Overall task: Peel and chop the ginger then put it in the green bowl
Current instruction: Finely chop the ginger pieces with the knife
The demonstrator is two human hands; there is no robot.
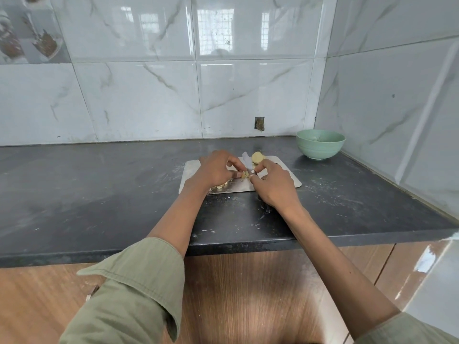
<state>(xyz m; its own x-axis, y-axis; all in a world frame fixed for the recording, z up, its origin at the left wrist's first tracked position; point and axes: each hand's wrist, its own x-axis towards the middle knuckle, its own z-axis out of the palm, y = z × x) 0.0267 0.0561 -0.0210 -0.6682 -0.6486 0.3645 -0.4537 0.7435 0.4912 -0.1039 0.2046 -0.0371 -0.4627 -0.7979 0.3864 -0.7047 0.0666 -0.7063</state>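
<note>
Ginger piece (246, 174) sits mid-frame on steel board (285, 170), pinched by left hand (216, 170); right hand (273, 186) grips knife (246, 160). Small, firm, likely slippery when peeled; best pinched at sides. Green bowl (320, 144) waits upper right.

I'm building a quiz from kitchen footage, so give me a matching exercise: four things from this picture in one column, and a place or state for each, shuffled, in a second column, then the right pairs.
Things
1. green bowl
2. knife
3. peeled ginger chunk
4. cut ginger pieces

Places or states
A. lying at the far edge of the metal cutting board
B. held in the right hand
C. on the counter in the corner, off the board
D. gathered on the board under the left hand

Pairs: 1-C, 2-B, 3-A, 4-D
</note>
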